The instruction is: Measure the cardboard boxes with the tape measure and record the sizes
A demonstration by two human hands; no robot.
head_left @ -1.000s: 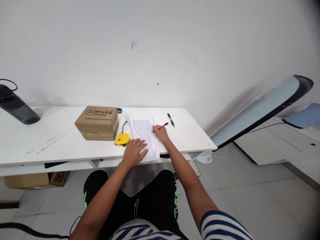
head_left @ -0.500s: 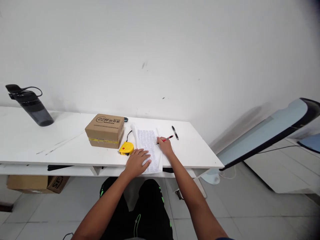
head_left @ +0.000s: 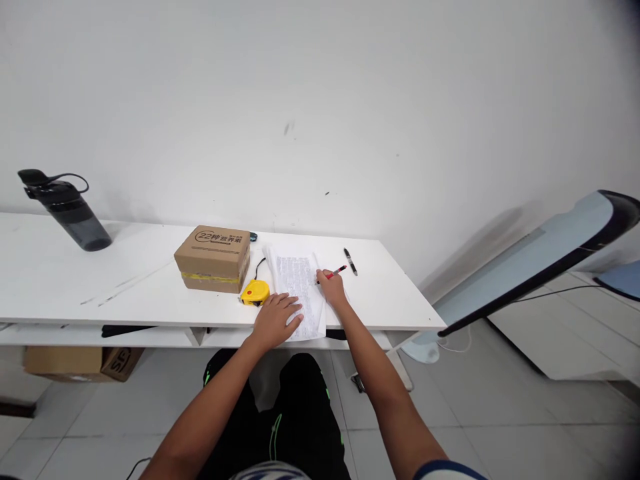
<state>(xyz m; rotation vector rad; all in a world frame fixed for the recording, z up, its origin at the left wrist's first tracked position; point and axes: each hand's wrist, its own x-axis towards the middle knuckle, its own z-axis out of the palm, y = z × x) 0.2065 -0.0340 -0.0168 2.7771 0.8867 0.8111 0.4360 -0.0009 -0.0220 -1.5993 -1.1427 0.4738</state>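
Note:
Sheets of paper covered in small writing lie on the white table, their lower end reaching past its front edge. My left hand rests flat on the lower left of the paper, fingers spread. At the paper's right side my right hand is closed around a red pen, its tip low against the sheet. A yellow tape measure with a black strap sits just left of the paper, near my left fingertips. Right of the paper lies a black pen.
A cardboard box stands left of the tape measure, with a dark object partly hidden behind it. Farther left is a dark water bottle. Another cardboard box sits under the table. A large black-edged panel leans at the right.
The whole view has shifted slightly, so things appear a little farther right and higher. Both hands keep nearly the same places on the paper, and the red pen is still held.

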